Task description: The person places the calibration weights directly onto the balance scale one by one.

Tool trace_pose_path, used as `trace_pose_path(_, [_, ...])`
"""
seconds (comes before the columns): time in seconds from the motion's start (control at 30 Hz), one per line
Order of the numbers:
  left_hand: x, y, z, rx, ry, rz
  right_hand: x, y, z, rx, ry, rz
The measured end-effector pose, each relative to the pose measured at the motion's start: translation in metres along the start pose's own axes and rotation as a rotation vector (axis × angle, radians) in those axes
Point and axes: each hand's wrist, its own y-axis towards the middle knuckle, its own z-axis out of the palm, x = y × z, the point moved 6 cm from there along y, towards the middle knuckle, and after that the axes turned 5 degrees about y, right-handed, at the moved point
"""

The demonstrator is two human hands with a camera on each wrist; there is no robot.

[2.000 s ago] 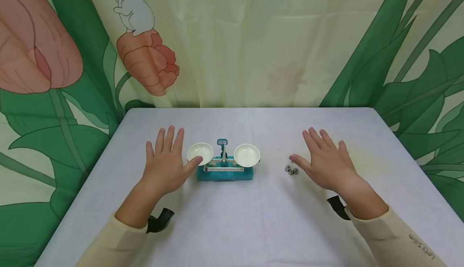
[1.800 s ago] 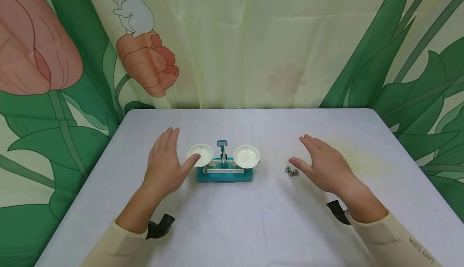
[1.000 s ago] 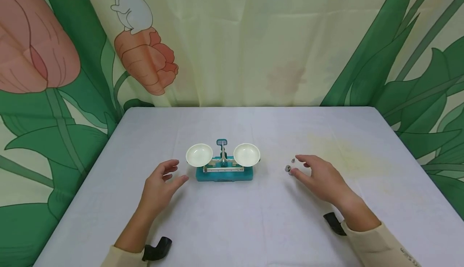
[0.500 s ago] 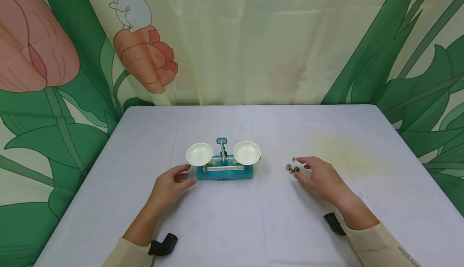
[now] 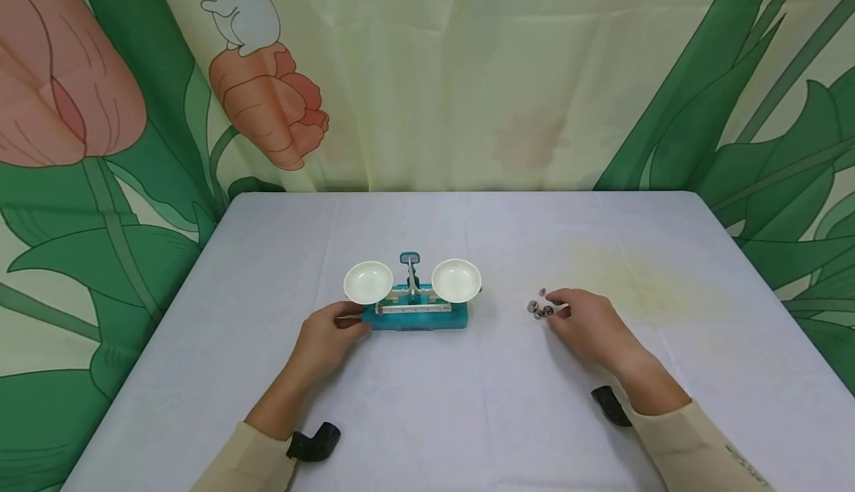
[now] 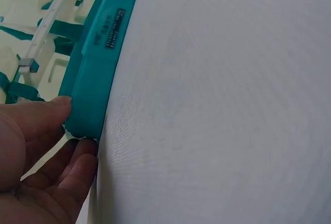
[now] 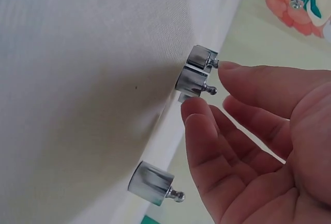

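Note:
A teal balance scale (image 5: 415, 319) with two white pans stands on the table. My left hand (image 5: 326, 340) is at its left end; in the left wrist view the thumb and fingers of my left hand (image 6: 46, 151) grip the corner of the teal base (image 6: 95, 79). Several small metal weights (image 5: 532, 306) stand to the right of the scale. Beside them is my right hand (image 5: 594, 329), fingers bent. In the right wrist view my right hand (image 7: 269, 131) has its thumb tip close to the knob of one weight (image 7: 191, 81), fingertips just below, not closed round it.
The table (image 5: 427, 403) has a white cover with a faint yellowish stain at the right. Behind it hangs a curtain (image 5: 427, 76) printed with plants and a rabbit on a carrot. A separate weight (image 7: 151, 183) stands apart in the right wrist view.
My left hand has moved right and forward onto the scale's left end and grips it. My right hand has lowered beside the weights, its fingers more bent than before; one weight now stands apart.

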Motion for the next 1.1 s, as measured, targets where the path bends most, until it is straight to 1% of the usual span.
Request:
trace_pose_path(0.17, [-0.003,0.002,0.001,-0.016,0.020,0.016,0.001,0.003,0.001,-0.003,-0.019,-0.012])
trace_pose_path(0.4, [-0.003,0.004,0.005,-0.012,0.022,0.023,0.001,0.007,0.004,-0.009,-0.054,-0.031])
trace_pose_path(0.67, [-0.007,0.004,0.010,-0.027,0.016,0.030,0.001,0.012,0.005,-0.052,-0.096,-0.063])
trace_pose_path(0.9, [-0.007,0.005,0.012,-0.037,0.020,0.024,0.002,0.011,0.006,-0.060,-0.103,-0.055])
trace_pose_path(1.0, [-0.006,0.005,0.012,-0.040,0.024,0.016,0.003,0.009,0.003,-0.063,-0.110,-0.038])
trace_pose_path(1.1, [-0.006,0.004,0.011,-0.043,0.024,0.014,0.006,0.008,-0.004,-0.085,-0.109,-0.021])
